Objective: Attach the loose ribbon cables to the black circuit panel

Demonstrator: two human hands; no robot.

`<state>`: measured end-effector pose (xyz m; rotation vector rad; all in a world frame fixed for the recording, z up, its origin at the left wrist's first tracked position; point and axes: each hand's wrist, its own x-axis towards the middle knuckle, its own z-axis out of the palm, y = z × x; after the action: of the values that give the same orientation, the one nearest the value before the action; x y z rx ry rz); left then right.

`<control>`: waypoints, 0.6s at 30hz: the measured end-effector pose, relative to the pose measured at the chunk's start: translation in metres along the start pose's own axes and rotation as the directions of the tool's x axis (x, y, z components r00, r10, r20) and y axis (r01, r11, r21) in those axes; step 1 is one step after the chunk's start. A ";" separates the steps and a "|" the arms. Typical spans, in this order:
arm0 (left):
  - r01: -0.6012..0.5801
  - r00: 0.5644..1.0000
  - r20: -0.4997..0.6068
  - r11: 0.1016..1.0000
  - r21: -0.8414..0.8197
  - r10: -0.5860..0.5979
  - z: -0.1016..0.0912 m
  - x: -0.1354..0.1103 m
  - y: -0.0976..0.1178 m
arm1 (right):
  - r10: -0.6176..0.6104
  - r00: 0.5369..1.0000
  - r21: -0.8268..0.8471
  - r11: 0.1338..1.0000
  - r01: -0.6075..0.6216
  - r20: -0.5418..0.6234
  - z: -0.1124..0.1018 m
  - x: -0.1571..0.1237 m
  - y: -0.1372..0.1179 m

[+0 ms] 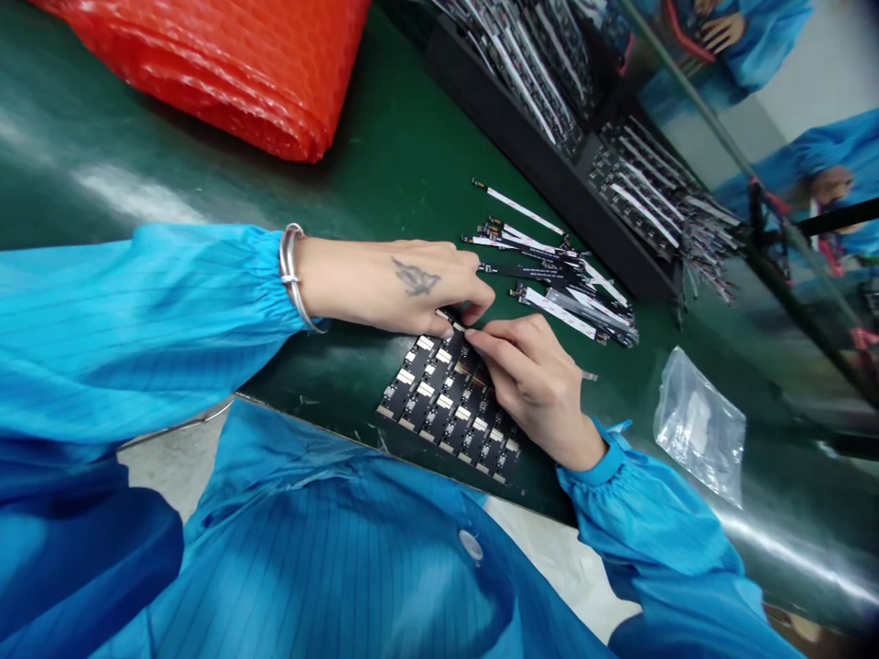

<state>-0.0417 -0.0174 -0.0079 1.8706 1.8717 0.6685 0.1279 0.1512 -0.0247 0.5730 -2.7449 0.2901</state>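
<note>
A black panel of small circuit boards (426, 416) with white and silver parts lies at the near edge of the green table. My left hand (405, 284) is closed at the panel's upper edge, thumb pressed on the boards and fingers curled beyond it. Thumb and forefinger of my right hand (539, 380) meet in a pinch over the panel's upper right part. Whatever those fingertips hold is too small or hidden to name. Just beyond both hands, black-and-white flex cable strips (556, 270) lie in a loose pile.
A black divided tray (549, 169) full of similar strips stands at the back right. Red bubble wrap (226, 64) lies at the upper left. A clear plastic bag (700, 426) rests on the right. Behind a glass-like panel, blue sleeves and hands of people show.
</note>
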 end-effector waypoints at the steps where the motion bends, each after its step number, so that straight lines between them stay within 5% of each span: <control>1: -0.003 1.000 0.009 1.000 0.013 0.003 -0.001 -0.001 0.001 | -0.003 1.000 -0.009 1.000 0.003 0.007 0.000 0.000 0.000; 12: 0.022 1.000 0.017 0.999 -0.025 -0.021 -0.002 0.001 0.003 | -0.085 0.974 -0.167 0.979 0.121 0.210 -0.015 0.014 -0.010; 18: 0.032 0.999 -0.006 0.999 0.023 -0.031 0.000 0.002 0.003 | -0.024 0.993 -0.020 0.999 0.027 0.120 -0.004 0.006 -0.004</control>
<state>-0.0397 -0.0150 -0.0061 1.8512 1.9161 0.6454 0.1249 0.1467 -0.0185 0.6385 -2.8492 0.2263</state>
